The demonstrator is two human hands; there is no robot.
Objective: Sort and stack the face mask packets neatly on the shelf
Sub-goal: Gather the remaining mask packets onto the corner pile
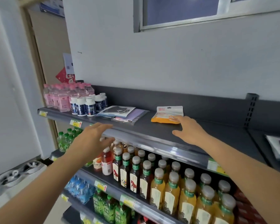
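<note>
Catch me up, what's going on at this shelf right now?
A person is reaching over the top shelf with both hands. The right hand lies open, its fingers touching the orange packet. The left hand hovers open at the shelf's front rail, holding nothing. A loose, fanned pile of mask packets lies beside the white bottles, not yet squared.

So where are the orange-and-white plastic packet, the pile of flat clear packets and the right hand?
orange-and-white plastic packet (pixel 165 114): head view, front face.
pile of flat clear packets (pixel 119 111): head view, top packet.
right hand (pixel 190 130): head view, its back.
</note>
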